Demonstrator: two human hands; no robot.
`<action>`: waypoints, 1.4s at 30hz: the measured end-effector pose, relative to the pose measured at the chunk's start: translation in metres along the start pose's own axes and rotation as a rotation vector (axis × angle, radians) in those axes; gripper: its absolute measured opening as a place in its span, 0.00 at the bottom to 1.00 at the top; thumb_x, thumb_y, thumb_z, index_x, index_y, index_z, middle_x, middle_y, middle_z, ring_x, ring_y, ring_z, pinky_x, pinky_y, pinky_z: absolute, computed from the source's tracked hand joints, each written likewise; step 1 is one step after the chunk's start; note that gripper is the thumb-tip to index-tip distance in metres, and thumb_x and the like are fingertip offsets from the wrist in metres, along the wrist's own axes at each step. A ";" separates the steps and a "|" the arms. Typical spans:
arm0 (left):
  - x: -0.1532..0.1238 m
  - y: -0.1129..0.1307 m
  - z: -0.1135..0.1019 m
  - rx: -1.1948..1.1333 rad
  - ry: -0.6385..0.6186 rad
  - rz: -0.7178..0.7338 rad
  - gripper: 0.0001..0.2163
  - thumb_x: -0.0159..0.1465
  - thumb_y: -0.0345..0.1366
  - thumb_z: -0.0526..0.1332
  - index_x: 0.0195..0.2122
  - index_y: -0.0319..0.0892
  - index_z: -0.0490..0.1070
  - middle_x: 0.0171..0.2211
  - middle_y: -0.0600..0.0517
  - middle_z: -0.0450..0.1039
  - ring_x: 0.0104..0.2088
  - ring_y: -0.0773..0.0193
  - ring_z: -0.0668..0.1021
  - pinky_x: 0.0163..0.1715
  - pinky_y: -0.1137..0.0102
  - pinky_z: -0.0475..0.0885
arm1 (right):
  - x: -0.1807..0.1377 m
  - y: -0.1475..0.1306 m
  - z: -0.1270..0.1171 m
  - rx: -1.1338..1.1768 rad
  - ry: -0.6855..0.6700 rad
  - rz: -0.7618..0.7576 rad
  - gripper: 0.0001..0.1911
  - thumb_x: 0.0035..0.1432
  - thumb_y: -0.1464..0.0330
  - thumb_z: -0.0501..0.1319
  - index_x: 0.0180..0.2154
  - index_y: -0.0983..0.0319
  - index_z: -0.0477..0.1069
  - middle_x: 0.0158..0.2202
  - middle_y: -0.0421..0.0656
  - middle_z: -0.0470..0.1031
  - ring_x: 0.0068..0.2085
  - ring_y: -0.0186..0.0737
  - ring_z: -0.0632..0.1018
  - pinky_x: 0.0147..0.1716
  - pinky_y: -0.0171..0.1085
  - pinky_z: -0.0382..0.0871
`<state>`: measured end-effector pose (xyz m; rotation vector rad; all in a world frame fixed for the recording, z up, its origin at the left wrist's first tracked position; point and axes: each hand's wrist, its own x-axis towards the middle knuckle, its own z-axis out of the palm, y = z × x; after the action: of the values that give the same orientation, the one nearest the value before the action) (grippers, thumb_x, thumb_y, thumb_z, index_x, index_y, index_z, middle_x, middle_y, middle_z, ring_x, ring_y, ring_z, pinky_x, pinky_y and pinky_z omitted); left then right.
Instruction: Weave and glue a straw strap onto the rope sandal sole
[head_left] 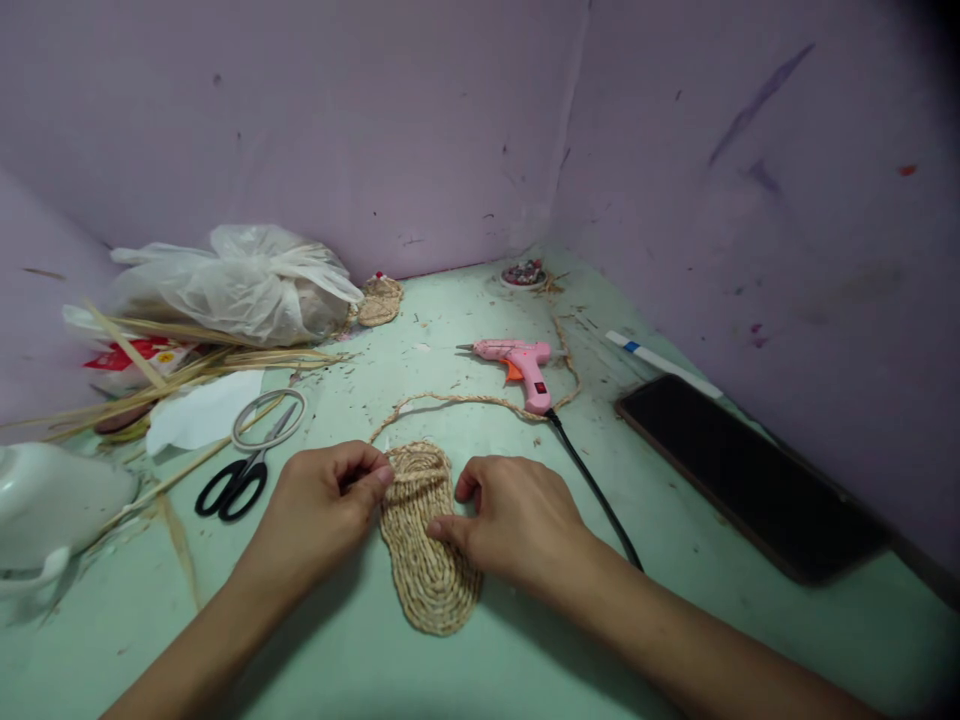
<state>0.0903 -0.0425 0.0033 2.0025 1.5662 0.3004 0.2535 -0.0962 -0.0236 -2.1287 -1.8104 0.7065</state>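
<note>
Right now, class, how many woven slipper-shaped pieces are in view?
2: the front piece lies between the left hand and right hand; the back piece sits beside the plastic bag. More may be hidden behind the bag.

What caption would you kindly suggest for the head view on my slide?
Left hand and right hand at a braided slipper, a pink glue gun lying beyond it.

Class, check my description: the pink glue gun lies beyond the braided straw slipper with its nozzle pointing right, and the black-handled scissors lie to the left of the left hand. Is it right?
Not quite: the nozzle points left, as the head view shows. The pink glue gun does lie beyond the braided straw slipper, and the black-handled scissors do lie to the left of the left hand.
</note>
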 end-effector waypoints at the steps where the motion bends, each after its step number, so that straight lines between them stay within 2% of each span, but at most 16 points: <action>1: 0.000 0.001 0.000 0.007 0.001 -0.005 0.11 0.54 0.41 0.54 0.24 0.39 0.70 0.18 0.55 0.65 0.22 0.66 0.66 0.22 0.73 0.59 | 0.001 0.002 -0.001 0.033 -0.017 0.000 0.16 0.39 0.54 0.66 0.28 0.58 0.75 0.24 0.41 0.75 0.27 0.41 0.74 0.22 0.35 0.56; 4: 0.000 0.008 -0.002 0.018 0.006 -0.015 0.11 0.54 0.40 0.54 0.23 0.40 0.70 0.18 0.55 0.66 0.22 0.67 0.66 0.22 0.73 0.59 | 0.005 0.010 -0.004 0.205 -0.035 -0.059 0.07 0.43 0.64 0.66 0.27 0.59 0.74 0.22 0.39 0.74 0.24 0.37 0.72 0.21 0.33 0.56; 5: 0.001 0.010 -0.002 0.025 0.008 -0.013 0.11 0.54 0.40 0.54 0.23 0.40 0.70 0.17 0.55 0.66 0.21 0.67 0.67 0.22 0.73 0.59 | 0.007 0.014 -0.005 0.270 0.011 -0.106 0.04 0.46 0.68 0.65 0.29 0.59 0.74 0.22 0.39 0.74 0.24 0.35 0.72 0.21 0.33 0.57; 9: 0.002 0.019 -0.003 0.078 0.023 0.022 0.10 0.54 0.38 0.54 0.22 0.40 0.70 0.16 0.56 0.66 0.20 0.67 0.67 0.21 0.73 0.59 | 0.018 0.024 -0.005 0.449 0.263 -0.400 0.08 0.52 0.75 0.60 0.34 0.61 0.75 0.30 0.41 0.75 0.30 0.34 0.73 0.28 0.34 0.64; 12: 0.000 0.021 -0.002 0.102 0.026 0.043 0.10 0.55 0.37 0.54 0.22 0.41 0.71 0.17 0.56 0.67 0.21 0.67 0.68 0.22 0.73 0.59 | 0.024 0.028 0.000 0.476 0.261 -0.551 0.07 0.53 0.73 0.61 0.35 0.61 0.76 0.31 0.42 0.74 0.30 0.34 0.73 0.29 0.34 0.65; 16: -0.002 0.021 0.000 0.135 0.036 0.054 0.10 0.55 0.37 0.54 0.24 0.41 0.72 0.18 0.55 0.69 0.21 0.66 0.69 0.23 0.72 0.59 | 0.030 0.032 0.008 0.441 0.238 -0.600 0.06 0.53 0.70 0.63 0.35 0.60 0.76 0.32 0.41 0.74 0.31 0.34 0.73 0.29 0.34 0.65; 21: -0.001 0.018 -0.001 0.091 0.039 0.126 0.10 0.57 0.38 0.55 0.26 0.42 0.73 0.22 0.53 0.72 0.24 0.65 0.71 0.24 0.71 0.63 | 0.033 0.032 0.011 0.424 0.193 -0.626 0.04 0.54 0.72 0.61 0.32 0.61 0.75 0.29 0.41 0.75 0.30 0.35 0.74 0.30 0.34 0.65; 23: -0.004 0.015 -0.001 0.069 0.149 0.210 0.08 0.57 0.38 0.56 0.29 0.42 0.73 0.25 0.52 0.74 0.26 0.63 0.72 0.28 0.69 0.66 | 0.033 0.031 0.011 0.409 0.201 -0.615 0.04 0.54 0.72 0.60 0.30 0.61 0.74 0.28 0.41 0.74 0.29 0.35 0.73 0.29 0.34 0.64; 26: -0.017 0.005 0.008 0.104 0.471 0.435 0.06 0.58 0.33 0.56 0.32 0.40 0.72 0.30 0.49 0.73 0.32 0.62 0.73 0.34 0.66 0.68 | 0.033 0.030 0.013 0.412 0.200 -0.565 0.03 0.53 0.71 0.60 0.29 0.62 0.73 0.26 0.40 0.74 0.27 0.35 0.73 0.28 0.33 0.64; 27: -0.023 0.002 0.014 0.123 0.523 0.526 0.06 0.59 0.31 0.55 0.31 0.40 0.72 0.30 0.48 0.73 0.32 0.61 0.73 0.34 0.66 0.68 | 0.032 0.030 0.013 0.415 0.190 -0.550 0.03 0.53 0.71 0.60 0.29 0.62 0.73 0.25 0.40 0.74 0.27 0.34 0.72 0.27 0.33 0.64; 28: -0.029 -0.001 0.020 0.137 0.507 0.609 0.06 0.58 0.29 0.54 0.30 0.39 0.71 0.30 0.48 0.72 0.32 0.61 0.73 0.34 0.65 0.69 | 0.032 0.030 0.013 0.417 0.177 -0.540 0.03 0.53 0.71 0.60 0.29 0.62 0.73 0.25 0.39 0.74 0.26 0.34 0.72 0.26 0.32 0.64; 30: -0.041 -0.006 0.033 0.183 0.359 0.658 0.07 0.57 0.27 0.54 0.31 0.39 0.71 0.29 0.47 0.71 0.32 0.60 0.72 0.31 0.65 0.70 | 0.031 0.031 0.013 0.423 0.158 -0.551 0.03 0.53 0.70 0.60 0.30 0.62 0.72 0.24 0.39 0.74 0.26 0.34 0.72 0.26 0.32 0.64; 32: -0.050 -0.008 0.044 0.237 0.230 0.607 0.07 0.55 0.26 0.53 0.31 0.39 0.70 0.32 0.46 0.70 0.34 0.57 0.71 0.31 0.63 0.70 | 0.031 0.032 0.013 0.425 0.152 -0.577 0.03 0.54 0.71 0.59 0.30 0.62 0.72 0.25 0.39 0.73 0.26 0.34 0.72 0.25 0.32 0.64; 34: -0.055 -0.008 0.050 0.272 0.155 0.539 0.08 0.55 0.26 0.53 0.32 0.39 0.69 0.35 0.46 0.70 0.36 0.55 0.71 0.31 0.61 0.71 | 0.030 0.033 0.012 0.421 0.154 -0.602 0.03 0.54 0.71 0.59 0.30 0.62 0.71 0.25 0.39 0.73 0.26 0.33 0.71 0.25 0.31 0.64; 38: -0.057 -0.005 0.050 0.270 0.121 0.476 0.09 0.54 0.25 0.51 0.34 0.38 0.68 0.40 0.45 0.69 0.41 0.53 0.70 0.33 0.59 0.72 | 0.031 0.033 0.012 0.392 0.160 -0.659 0.03 0.55 0.72 0.58 0.31 0.62 0.71 0.26 0.40 0.72 0.26 0.33 0.71 0.25 0.31 0.64; 42: -0.058 -0.006 0.049 0.278 0.096 0.502 0.10 0.54 0.25 0.51 0.35 0.37 0.68 0.42 0.44 0.69 0.42 0.53 0.69 0.33 0.60 0.72 | 0.031 0.035 0.014 0.381 0.158 -0.642 0.03 0.55 0.71 0.58 0.31 0.62 0.70 0.25 0.39 0.71 0.24 0.32 0.70 0.23 0.32 0.64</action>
<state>0.0931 -0.1111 -0.0300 2.6266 1.1856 0.3925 0.2789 -0.0744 -0.0584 -1.2237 -1.9205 0.6242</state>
